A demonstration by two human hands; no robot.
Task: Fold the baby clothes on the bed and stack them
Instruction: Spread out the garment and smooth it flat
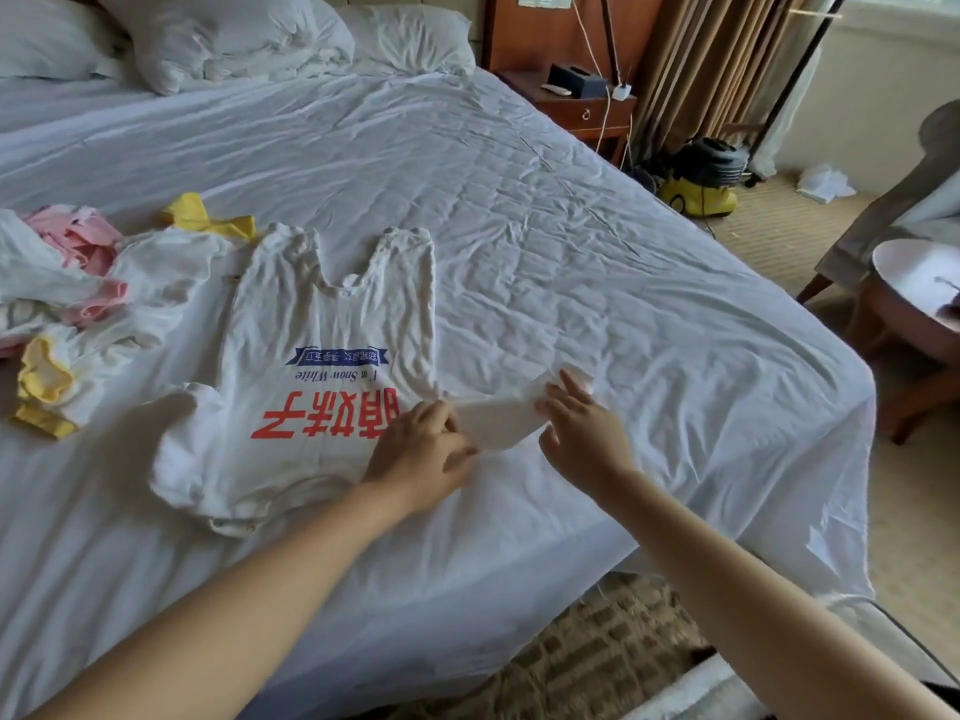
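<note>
A white baby romper (311, 324) with red and blue print lies spread flat on the white bed sheet (571, 226), its legs pointing away from me. Its right sleeve (498, 413) stretches out between my hands. My left hand (421, 449) rests on the romper at the base of that sleeve, fingers lightly curled on the cloth. My right hand (582, 423) touches the sleeve's outer end with fingers spread. A loose pile of unfolded baby clothes (67, 283), white, pink and yellow, lies at the left.
Pillows (223, 33) lie at the head of the bed. The bed's right edge drops to a carpeted floor with a yellow vacuum (701, 189), a nightstand (587, 106), a round side table (914, 304) and an armchair (930, 163).
</note>
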